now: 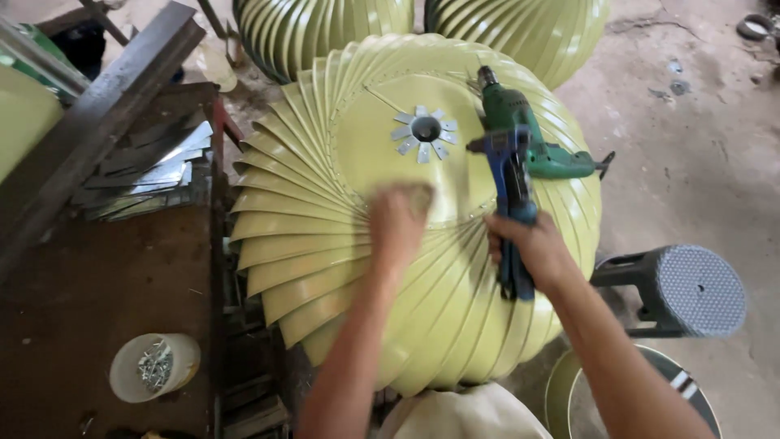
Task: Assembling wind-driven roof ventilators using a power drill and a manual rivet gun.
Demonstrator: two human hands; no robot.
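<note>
Large pale yellow-green sheet-metal turbine ventilator (pixel 325 244), curved vanes fanning out around a flat round top plate, fills the centre of the view. At the plate's middle sits a small silver star-shaped hub with a dark hole (pixel 424 130).

Left hand (pixel 398 218) lies on the ventilator at the near rim of the top plate, fingers curled loosely, blurred; cannot tell whether it grips anything.

Right hand (pixel 532 248) is wrapped around the handle of a blue hand riveter (pixel 510 187), whose head points up toward the plate's right edge. Just beside the riveter, resting on the vanes, lies a green electric drill (pixel 520 122), bit toward the top.

Two more ventilators of the same colour (pixel 325 32) stand behind. To the left, a dark brown workbench (pixel 97 284) carries a white plastic cup of small metal fasteners (pixel 154 367) and a stack of silver metal strips (pixel 154 175). A grey plastic stool (pixel 691 291) stands on the concrete floor at right.
</note>
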